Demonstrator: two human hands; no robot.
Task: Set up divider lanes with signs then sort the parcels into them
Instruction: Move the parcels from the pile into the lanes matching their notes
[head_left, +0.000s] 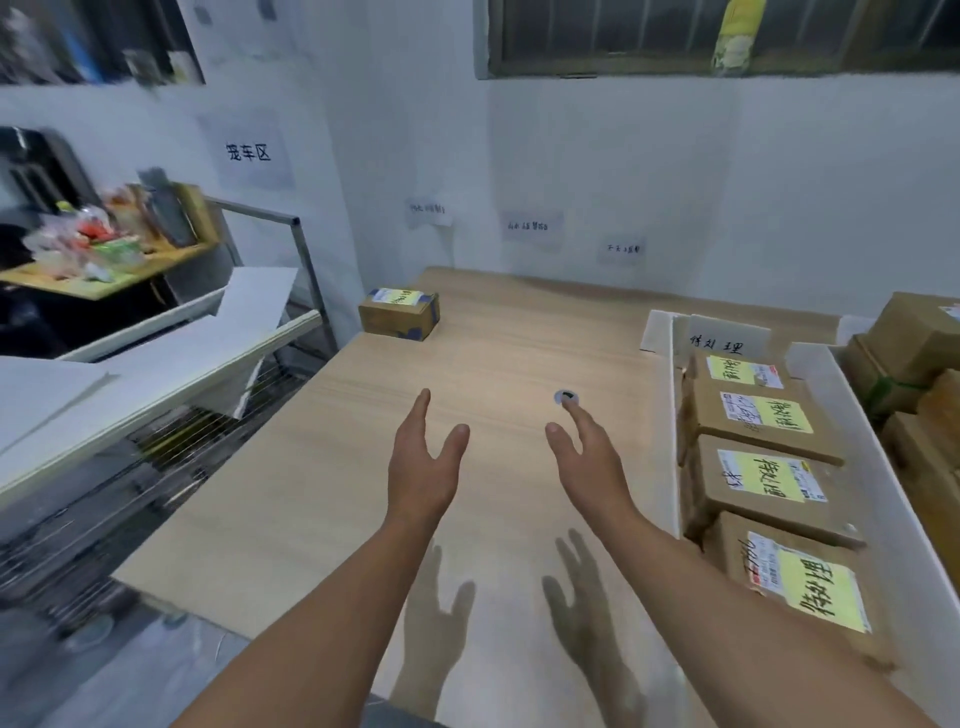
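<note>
- Out front, above the desk (322, 493): left hand (423, 460) and right hand (589, 457) side by side, palms turned toward each other, fingers straight and loose, gripping nothing.
- Below the forearms, on the wood: shadows (436, 618) of both hands.
- Just past the right index fingertip: a small round hole (567, 398) in the desk.
- Right of the right hand, apart from it: a lane walled by a left divider (676, 457) and a right divider (857, 447), both white and upright.
- Inside that lane: four parcels (761, 480) in one row running away from the camera, each topped with a yellow label carrying handwriting, nearest one level with the right forearm.
- At the lane's far end: a white sign (727, 340) standing upright, handwritten characters on it.
- Beyond the right divider, at the frame's right edge: more boxes (914, 343), stacked.
- Off the desk's left side: white boards (130, 364) lying across a metal cart (306, 260).
- Far left edge of the desk, well apart from both hands, ahead and left of the left hand: a lone parcel (400, 313), yellow label on top, outside any lane.
- On the back wall above the desk's far edge: three small papers (531, 227), writing too blurred to read.
- Higher on the left wall: a larger notice (249, 153) with bold characters.
</note>
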